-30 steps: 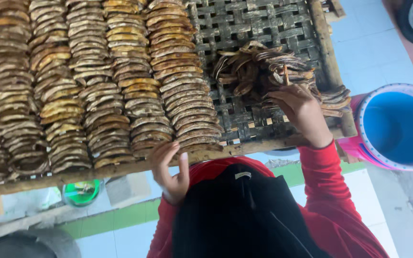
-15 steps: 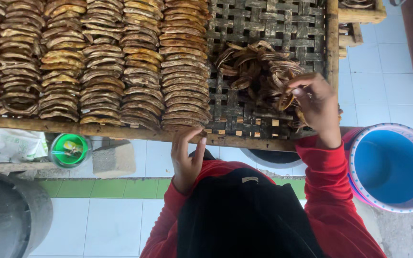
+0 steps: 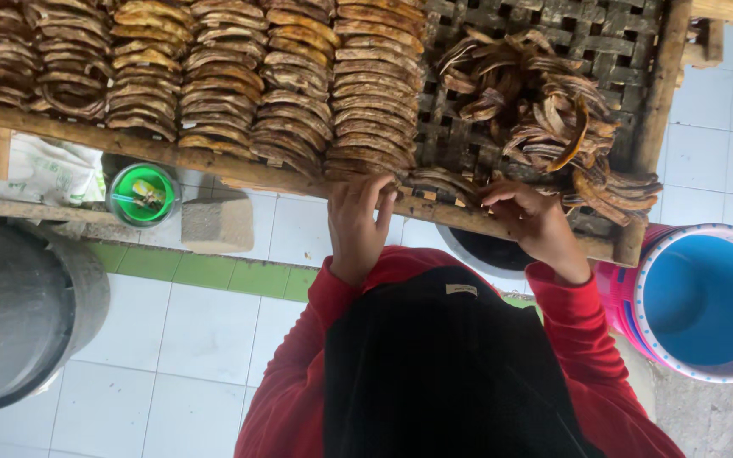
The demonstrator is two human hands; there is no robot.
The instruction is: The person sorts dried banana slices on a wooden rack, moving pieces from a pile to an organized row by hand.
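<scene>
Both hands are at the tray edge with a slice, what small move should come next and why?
Probably lay the slice between the hands, left hand and right hand, against the end of the nearest neat row: that row stops at the tray's edge, and the loose heap remains unsorted.

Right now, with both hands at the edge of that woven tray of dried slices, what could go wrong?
1. The loose pile sits by the tray's near edge and corner, above the blue bucket; a nudge from the right hand could tip slices off.
2. The left hand rests at the end of a tightly overlapped row; a bump might disturb the neat rows.
</scene>
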